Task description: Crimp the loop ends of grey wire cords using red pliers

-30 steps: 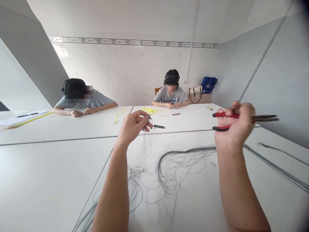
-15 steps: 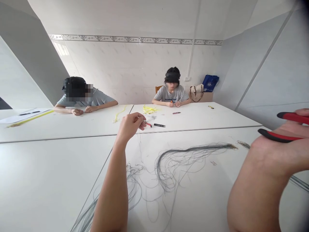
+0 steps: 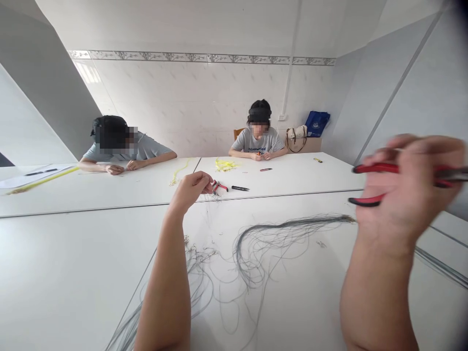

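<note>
My right hand [image 3: 420, 180], raised at the right and blurred by motion, is closed around pliers [image 3: 382, 168] with red and black handles. Their metal jaws point right, towards the picture's edge. My left hand [image 3: 193, 189] is in a pinch above the table, near the seam. Faint thin strands hang below its fingertips, seemingly from a thin grey wire; the pinched part is hidden. Beneath and beside my left forearm lies a loose tangle of grey wires [image 3: 201, 258]. A curved bundle of grey wires [image 3: 281, 225] with brownish ends stretches across the table between my arms.
Past the left hand lie red-handled pliers [image 3: 221, 185], black snips [image 3: 240, 188] and yellow strands [image 3: 224, 165]. A pink-red tool [image 3: 266, 169] and a yellow cutter [image 3: 318, 160] are farther off. Two people sit across the white table [image 3: 91, 258]. More grey wires [image 3: 444, 268] lie at right.
My right hand has swung left and up with the pliers, bringing more of them into view. The left hand has shifted slightly left, still pinched. The view has turned a little.
</note>
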{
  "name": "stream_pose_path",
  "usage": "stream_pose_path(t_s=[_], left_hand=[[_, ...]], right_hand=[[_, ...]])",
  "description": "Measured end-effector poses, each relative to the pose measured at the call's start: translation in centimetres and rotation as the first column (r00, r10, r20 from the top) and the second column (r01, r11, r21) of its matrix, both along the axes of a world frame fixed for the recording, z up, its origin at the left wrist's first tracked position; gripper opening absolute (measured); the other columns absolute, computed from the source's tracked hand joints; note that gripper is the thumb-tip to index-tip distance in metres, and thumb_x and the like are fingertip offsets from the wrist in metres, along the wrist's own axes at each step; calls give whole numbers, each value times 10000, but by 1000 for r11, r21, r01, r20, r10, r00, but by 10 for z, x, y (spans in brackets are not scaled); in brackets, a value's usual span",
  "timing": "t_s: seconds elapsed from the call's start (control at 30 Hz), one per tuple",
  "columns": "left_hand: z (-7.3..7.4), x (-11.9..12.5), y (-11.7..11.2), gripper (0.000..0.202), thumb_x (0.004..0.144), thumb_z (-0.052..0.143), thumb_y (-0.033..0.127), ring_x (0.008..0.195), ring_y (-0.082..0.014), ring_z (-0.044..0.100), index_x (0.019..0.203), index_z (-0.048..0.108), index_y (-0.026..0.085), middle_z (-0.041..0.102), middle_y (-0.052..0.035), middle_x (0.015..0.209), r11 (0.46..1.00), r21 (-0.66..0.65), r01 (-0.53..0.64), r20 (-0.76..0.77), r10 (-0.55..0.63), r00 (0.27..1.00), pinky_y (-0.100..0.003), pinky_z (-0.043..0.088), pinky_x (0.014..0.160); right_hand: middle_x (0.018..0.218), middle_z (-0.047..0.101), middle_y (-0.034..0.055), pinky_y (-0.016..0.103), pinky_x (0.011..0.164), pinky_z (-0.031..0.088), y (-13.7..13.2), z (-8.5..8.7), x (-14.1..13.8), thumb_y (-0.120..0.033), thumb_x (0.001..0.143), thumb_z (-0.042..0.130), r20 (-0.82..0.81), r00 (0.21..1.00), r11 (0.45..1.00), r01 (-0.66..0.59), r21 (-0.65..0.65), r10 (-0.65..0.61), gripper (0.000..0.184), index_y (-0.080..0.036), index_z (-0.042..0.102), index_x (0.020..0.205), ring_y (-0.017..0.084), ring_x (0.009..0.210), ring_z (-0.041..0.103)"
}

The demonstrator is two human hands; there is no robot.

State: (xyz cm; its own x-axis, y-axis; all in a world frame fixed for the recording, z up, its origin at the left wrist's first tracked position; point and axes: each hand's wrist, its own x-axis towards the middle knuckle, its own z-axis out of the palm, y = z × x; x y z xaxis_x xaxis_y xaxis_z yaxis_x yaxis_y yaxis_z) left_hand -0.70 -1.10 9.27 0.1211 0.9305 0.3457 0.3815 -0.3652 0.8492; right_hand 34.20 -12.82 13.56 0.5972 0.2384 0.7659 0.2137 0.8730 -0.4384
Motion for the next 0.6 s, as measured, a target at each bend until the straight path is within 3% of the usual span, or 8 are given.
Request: stream_pose_path(t_s=[0.03,0.1,0.2,0.3,0.37,0.43,0.5,0.6], left_hand=[[3,4,-4,202,836,601,368,682,-161,653,822,664,176,655,-20,710,999,-8,40,28,-40,999,-296,545,709],[11,14,-13,185,851,604,360,621,-133,614,823,643,181,584,15,662,995,-16,100,54,-99,994,-275,527,673],[21,28,-28,176,902,585,357,566,-106,589,844,612,193,483,55,632,985,-24,172,86,-169,982,-254,498,648],[29,38,-40,196,936,579,372,547,-98,579,853,593,195,455,63,633,972,-12,235,127,-231,965,-251,490,638],[32,43,-45,210,945,581,383,542,-100,572,858,590,193,463,58,631,967,1,254,142,-251,957,-250,486,621],[34,46,-49,211,948,581,385,541,-103,571,866,590,190,472,53,628,966,11,259,143,-258,956,-248,483,603],[36,47,-51,208,951,574,382,531,-105,562,871,591,191,481,49,615,964,19,265,132,-265,955,-247,483,585],[38,47,-53,211,959,551,377,493,-91,518,870,601,193,509,42,619,965,14,263,76,-264,962,-247,489,565]], right_hand=[[761,590,-22,323,582,417,3,0,-10,-275,833,683,62,996,998,-64,-24,66,116,-250,570,818,128,621,516],[679,572,-26,313,607,433,11,-4,-27,-257,831,718,226,944,960,-199,-197,241,114,-224,612,804,135,624,534],[875,656,10,292,673,453,22,-16,-48,-300,873,707,412,738,798,-281,-533,535,116,-211,640,839,135,753,582],[1177,660,56,314,785,471,30,-31,-70,-300,888,681,461,525,662,-299,-687,716,118,-205,633,836,162,919,612],[1182,663,60,325,812,468,35,-40,-86,-305,883,678,434,440,586,-305,-751,786,102,-212,642,860,171,941,610],[1023,684,39,318,778,459,39,-47,-99,-311,877,674,377,413,518,-313,-796,829,97,-218,647,877,162,871,593],[883,665,12,307,740,444,42,-51,-108,-310,858,684,316,447,482,-327,-813,837,109,-212,641,840,146,785,559],[825,647,-1,301,733,429,44,-52,-112,-295,841,698,281,529,511,-357,-782,800,131,-200,632,782,131,742,539]])
